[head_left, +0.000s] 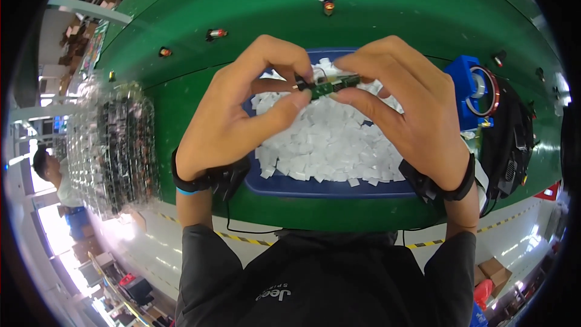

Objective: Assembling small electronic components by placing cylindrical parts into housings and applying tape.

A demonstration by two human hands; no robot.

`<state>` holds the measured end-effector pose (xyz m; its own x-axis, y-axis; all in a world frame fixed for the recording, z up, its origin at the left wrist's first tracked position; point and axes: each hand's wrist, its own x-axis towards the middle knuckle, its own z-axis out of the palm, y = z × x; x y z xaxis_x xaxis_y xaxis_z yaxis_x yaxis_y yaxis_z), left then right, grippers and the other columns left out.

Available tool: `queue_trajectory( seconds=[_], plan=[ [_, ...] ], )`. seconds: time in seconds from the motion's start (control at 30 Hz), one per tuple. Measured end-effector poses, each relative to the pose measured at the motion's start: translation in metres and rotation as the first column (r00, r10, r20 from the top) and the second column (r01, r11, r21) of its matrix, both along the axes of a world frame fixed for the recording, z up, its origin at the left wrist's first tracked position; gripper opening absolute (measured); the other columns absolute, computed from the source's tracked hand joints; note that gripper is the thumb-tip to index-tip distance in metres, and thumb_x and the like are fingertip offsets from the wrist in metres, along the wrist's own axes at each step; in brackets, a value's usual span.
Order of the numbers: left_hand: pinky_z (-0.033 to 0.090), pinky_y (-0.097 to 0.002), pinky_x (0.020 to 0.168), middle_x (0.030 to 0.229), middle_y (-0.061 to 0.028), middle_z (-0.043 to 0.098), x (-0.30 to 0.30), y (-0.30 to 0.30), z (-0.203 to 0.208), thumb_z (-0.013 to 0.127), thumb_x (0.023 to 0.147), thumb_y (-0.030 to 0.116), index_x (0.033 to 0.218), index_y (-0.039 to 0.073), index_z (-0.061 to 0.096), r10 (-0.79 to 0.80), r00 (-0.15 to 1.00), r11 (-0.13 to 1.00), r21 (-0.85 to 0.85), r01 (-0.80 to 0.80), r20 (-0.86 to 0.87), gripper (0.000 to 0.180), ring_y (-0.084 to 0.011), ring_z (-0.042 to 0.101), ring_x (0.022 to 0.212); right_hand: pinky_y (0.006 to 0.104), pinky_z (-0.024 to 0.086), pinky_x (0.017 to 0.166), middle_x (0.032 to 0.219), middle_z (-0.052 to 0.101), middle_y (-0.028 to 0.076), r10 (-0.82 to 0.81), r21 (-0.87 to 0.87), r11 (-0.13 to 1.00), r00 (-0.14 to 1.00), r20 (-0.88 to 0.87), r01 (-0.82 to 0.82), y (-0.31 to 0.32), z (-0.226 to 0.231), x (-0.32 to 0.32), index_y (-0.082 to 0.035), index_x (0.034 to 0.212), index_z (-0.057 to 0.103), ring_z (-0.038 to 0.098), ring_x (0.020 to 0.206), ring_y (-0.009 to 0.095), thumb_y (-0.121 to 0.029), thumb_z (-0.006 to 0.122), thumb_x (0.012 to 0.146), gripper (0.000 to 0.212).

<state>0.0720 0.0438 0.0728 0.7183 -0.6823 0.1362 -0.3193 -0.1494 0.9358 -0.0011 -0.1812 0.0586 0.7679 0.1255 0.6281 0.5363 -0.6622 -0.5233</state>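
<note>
Between my two hands is a small green circuit board (322, 90), held up over a blue tray (327, 189). My left hand (233, 106) pinches its left end, where a small black part and a thin wire show. At the right end, the thumb and fingers of my right hand (414, 103) close on the board. Many small white pieces (327, 142), flat and roughly square, fill the tray below. Each wrist wears a black strap with a dark device on it.
Small cylindrical parts (328, 6) lie scattered on the green table (260, 6). A tall stack of clear plastic trays (112, 145) stands at left. To the right are a blue tape dispenser (463, 94) and a black bag (511, 139). Another person (53, 172) is far left.
</note>
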Motion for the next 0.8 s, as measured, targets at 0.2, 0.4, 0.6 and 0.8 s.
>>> queue_trajectory(
  seconds=[0.2,0.4,0.6,0.8],
  plan=[
    [0.051,-0.0383,0.095,0.12,-0.0139,0.06,0.011,-0.017,-0.002,0.069,0.085,-0.005,0.109,0.0,0.06,-0.087,0.956,0.995,-0.021,0.097,0.279,0.026,-0.0216,0.06,0.111,0.0276,0.052,0.059,0.089,0.07,0.008,0.03,-0.08,0.997,0.997,0.073,-0.025,-0.015,0.002,0.001,-0.003,0.093,0.072,0.067,0.071,0.021,-0.004,0.082,0.075,0.021],
    [0.051,-0.0409,0.095,0.127,-0.0179,0.058,0.009,-0.024,-0.008,0.073,0.083,0.001,0.107,0.001,0.062,-0.098,0.812,0.995,0.082,0.061,0.576,0.027,-0.0239,0.058,0.115,0.0274,0.052,0.057,0.085,0.07,0.007,-0.043,-0.198,0.979,0.996,0.074,0.057,-0.016,-0.002,0.002,-0.004,0.09,0.073,0.067,0.071,0.019,0.0,0.081,0.069,0.023],
    [0.055,-0.0399,0.087,0.122,-0.0175,0.061,0.005,-0.025,-0.025,0.067,0.092,0.015,0.116,-0.002,0.06,0.147,0.805,0.989,-0.104,-0.106,0.575,0.03,-0.0241,0.058,0.111,0.0284,0.054,0.058,0.088,0.071,0.009,-0.043,-0.306,0.949,0.991,0.129,0.081,-0.015,0.0,0.004,0.0,0.09,0.072,0.068,0.071,0.021,0.002,0.078,0.066,0.025],
    [0.059,-0.0363,0.074,0.107,-0.016,0.065,0.02,-0.016,-0.012,0.056,0.1,0.017,0.124,-0.007,0.056,-0.177,0.774,0.984,-0.096,0.149,-0.609,0.034,-0.0222,0.063,0.098,0.0279,0.056,0.06,0.094,0.073,0.012,0.038,-0.327,0.944,0.967,0.251,0.048,-0.017,-0.006,0.005,0.002,0.09,0.072,0.071,0.075,0.023,0.003,0.077,0.07,0.021]
  ],
)
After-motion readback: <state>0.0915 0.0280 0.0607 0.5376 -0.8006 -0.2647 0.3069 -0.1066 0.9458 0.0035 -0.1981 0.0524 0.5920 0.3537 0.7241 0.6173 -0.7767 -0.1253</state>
